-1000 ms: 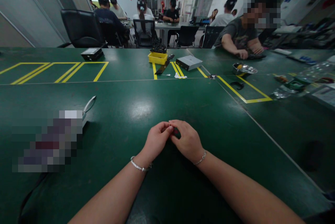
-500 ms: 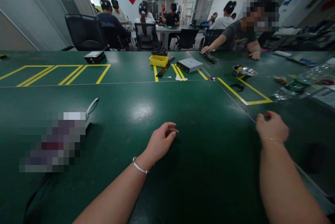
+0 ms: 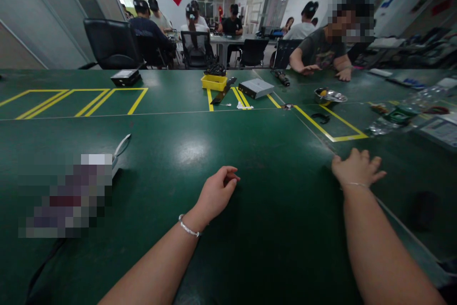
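Note:
My left hand (image 3: 218, 191), with a bracelet at its wrist, rests on the green table (image 3: 271, 229) in the middle. Its fingers are loosely curled, a gap shows between thumb and forefinger, and I see nothing held there. Palm down at the right, my right hand (image 3: 357, 168) has its fingers spread and shows only its back. Anything beneath that palm is hidden. Beyond it lies a small black curved piece (image 3: 320, 118) inside a yellow tape outline (image 3: 350, 138). A blurred-out flat object (image 3: 71, 195) with a white loop and a black strap is at the left.
Further back are a yellow bin (image 3: 213, 82) with black cables, a silver-grey box (image 3: 256, 88), a black box (image 3: 126, 77) and a metal bowl (image 3: 330, 97). A plastic bottle (image 3: 400, 114) lies at the right. Across the table sits a person (image 3: 321, 53), near a dark cylindrical tool (image 3: 281, 77).
My right hand has gone from a closed grip on a small red thing to spread fingers; the red thing is out of sight. The person opposite has taken a hand off the dark tool.

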A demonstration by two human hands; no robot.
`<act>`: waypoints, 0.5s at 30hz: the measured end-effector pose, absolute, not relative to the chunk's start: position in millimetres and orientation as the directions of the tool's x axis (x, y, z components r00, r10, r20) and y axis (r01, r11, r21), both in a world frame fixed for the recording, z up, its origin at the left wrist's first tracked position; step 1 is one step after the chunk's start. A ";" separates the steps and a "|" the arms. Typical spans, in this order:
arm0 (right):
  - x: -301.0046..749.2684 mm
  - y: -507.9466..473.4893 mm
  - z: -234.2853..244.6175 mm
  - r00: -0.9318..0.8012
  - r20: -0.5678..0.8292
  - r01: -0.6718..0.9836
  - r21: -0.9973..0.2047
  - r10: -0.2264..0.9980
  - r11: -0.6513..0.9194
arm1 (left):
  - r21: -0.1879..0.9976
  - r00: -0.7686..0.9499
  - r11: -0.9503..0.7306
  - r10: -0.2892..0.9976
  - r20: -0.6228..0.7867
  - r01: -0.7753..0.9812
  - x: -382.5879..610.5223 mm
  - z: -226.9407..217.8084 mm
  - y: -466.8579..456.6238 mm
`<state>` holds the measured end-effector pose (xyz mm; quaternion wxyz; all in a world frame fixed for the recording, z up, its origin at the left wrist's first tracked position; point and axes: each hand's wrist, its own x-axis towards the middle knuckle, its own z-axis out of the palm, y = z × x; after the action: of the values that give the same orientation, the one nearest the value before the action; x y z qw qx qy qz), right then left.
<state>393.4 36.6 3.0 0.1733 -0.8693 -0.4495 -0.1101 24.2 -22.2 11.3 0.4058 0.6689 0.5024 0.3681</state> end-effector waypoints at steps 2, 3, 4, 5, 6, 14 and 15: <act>347.2 42.0 13.9 0.379 0.370 0.924 -0.196 0.848 -0.328 | 0.900 0.210 -0.172 0.973 0.093 0.401 24.7 12.0 -22.5; 321.6 42.6 17.0 0.260 0.372 0.960 -0.195 0.891 -0.199 | 0.888 0.202 -0.179 0.974 0.100 0.424 25.0 12.4 -22.7; 295.2 40.9 18.1 0.136 0.363 0.978 -0.198 0.922 -0.066 | 0.872 0.199 -0.192 0.974 0.111 0.451 25.2 12.7 -22.9; 268.8 37.1 17.3 0.007 0.343 0.977 -0.203 0.939 0.067 | 0.850 0.204 -0.213 0.971 0.128 0.481 25.5 12.8 -23.1; 243.6 31.4 15.0 -0.116 0.318 0.958 -0.213 0.941 0.190 | 0.822 0.221 -0.244 0.964 0.148 0.514 25.8 12.5 -23.2; 212.6 26.7 3.7 -0.432 0.161 0.854 -0.244 0.888 0.459 | 0.686 0.331 -0.338 0.932 0.148 0.644 25.2 6.9 -23.2; 234.3 34.0 7.7 -0.329 0.196 0.902 -0.226 0.924 0.369 | 0.688 0.330 -0.336 0.933 0.146 0.643 24.6 7.3 -23.4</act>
<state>234.3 34.0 7.7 0.1467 -0.5605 -0.8142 0.0380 24.6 -23.4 7.3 0.2665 0.7707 0.5111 0.2717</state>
